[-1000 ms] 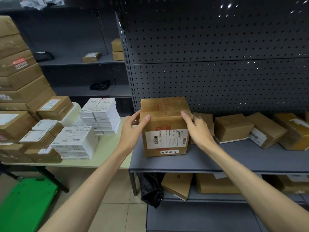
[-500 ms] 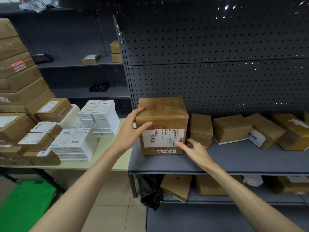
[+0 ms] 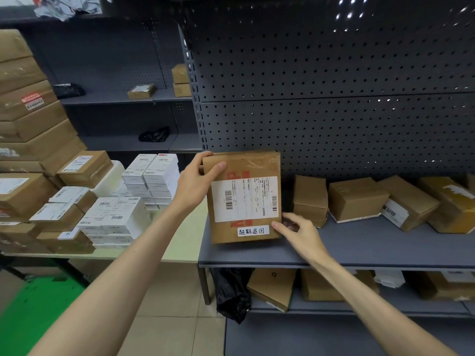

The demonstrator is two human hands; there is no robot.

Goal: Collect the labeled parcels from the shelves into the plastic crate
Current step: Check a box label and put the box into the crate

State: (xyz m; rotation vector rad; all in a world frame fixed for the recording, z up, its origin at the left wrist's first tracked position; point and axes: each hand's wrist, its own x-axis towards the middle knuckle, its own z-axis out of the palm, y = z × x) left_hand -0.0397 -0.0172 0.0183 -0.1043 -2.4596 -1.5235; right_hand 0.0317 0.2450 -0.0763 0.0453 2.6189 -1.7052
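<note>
Grey shelf [image 3: 359,250] runs from frame centre out to 3 o'clock, w/ a row of brown cartons [image 3: 357,199] along it.

Parcel [image 3: 244,196] stands at the shelf's left end, approx frame centre, label face toward camera. Its bottom edge looks to be on the deck, but can't tell if it's clear of it.

Left hand [image 3: 195,183] clamps the parcel's 10 o'clock corner, thumb on the front, fingers round the back. Right hand [image 3: 298,232] pinches the 5 o'clock corner, thumb beside the handwritten tag [image 3: 250,231].

Handling, my read: corrugated card, stiff, corners firm, prob. light-to-moderate wt. Glossy tape near the top is likely slick — keep pads on bare card. The diagonal-corner hold is OK for tipping it out. For the carry, better palms on both sides or one hand under the base.
</note>
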